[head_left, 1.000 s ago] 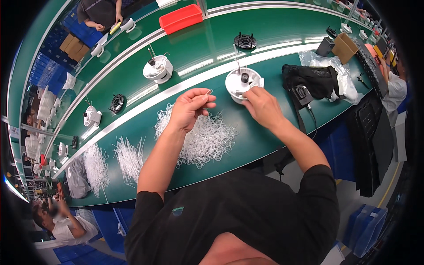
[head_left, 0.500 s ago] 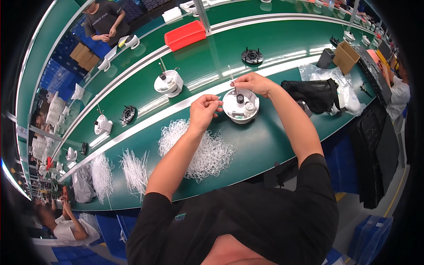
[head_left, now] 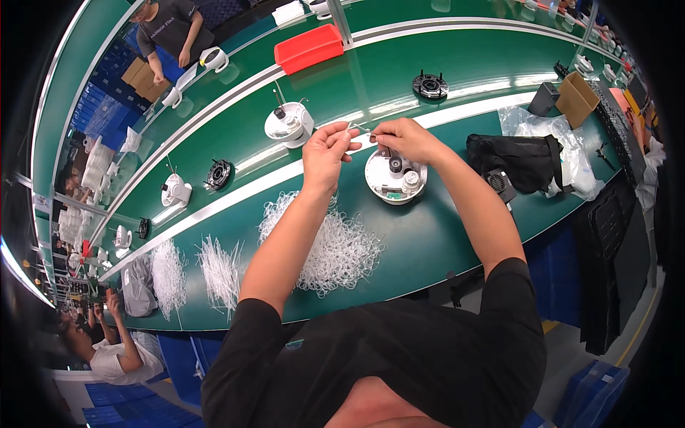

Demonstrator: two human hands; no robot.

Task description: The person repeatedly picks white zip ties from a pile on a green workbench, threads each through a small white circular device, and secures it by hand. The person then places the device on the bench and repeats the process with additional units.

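Note:
A white round appliance housing [head_left: 397, 187] with a dark knob-like post inside stands on the green bench before me. Above its far rim, my right hand [head_left: 405, 138] pinches a thin wire that rises from the housing. Close by on the left, my left hand [head_left: 328, 153] has thumb and forefinger closed on a thin white strand, its tip near the wire. Exactly how the strand and wire meet is too small to tell. Below my left forearm spreads a heap of curled thin white strands [head_left: 342, 251].
Straight white strands [head_left: 220, 274] and another white pile [head_left: 168, 277] lie at left. Along the conveyor [head_left: 378, 64] stand another white housing [head_left: 288, 125], a black round base [head_left: 430, 85] and a red tray [head_left: 308, 49]. A black bag [head_left: 515, 161] lies right. Co-workers are at far left.
My left hand has moved up and closer to my right hand, bringing its strand near the wire. The right hand stays over the housing's far rim. The whole view has shifted slightly.

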